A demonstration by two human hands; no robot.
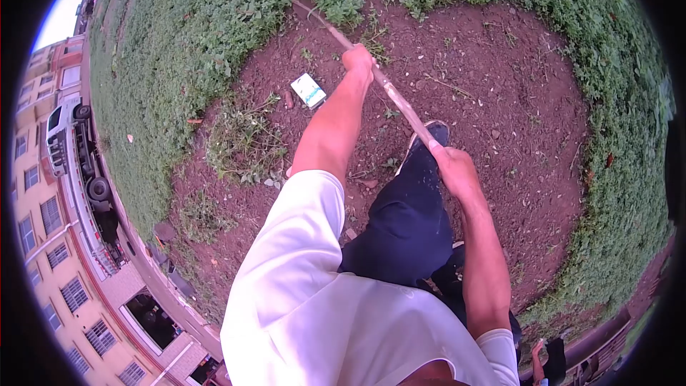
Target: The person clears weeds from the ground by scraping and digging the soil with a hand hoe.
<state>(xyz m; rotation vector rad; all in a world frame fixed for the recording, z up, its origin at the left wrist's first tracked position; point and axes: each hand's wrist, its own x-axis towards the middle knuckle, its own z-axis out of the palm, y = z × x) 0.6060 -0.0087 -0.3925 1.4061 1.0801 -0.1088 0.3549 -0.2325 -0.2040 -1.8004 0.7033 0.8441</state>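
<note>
A long wooden pole [400,102] runs slantwise from near my body up to the green plants at the top. My left hand [359,61] is wrapped round it at the upper part. Lower down, beside my dark shoe, my right hand [454,166] grips the same pole close to its near end. The pole's far end meets the edge of the plants, and what is on it there is hidden. A white and teal packet [308,91] lies on the bare brown soil [500,93], left of my left forearm.
Low green plants [622,71] ring the dug soil. Pulled weeds [246,139] lie on the left of it. A truck [86,171] and a building [57,243] stand at the far left. Part of another person [554,361] shows at the bottom right.
</note>
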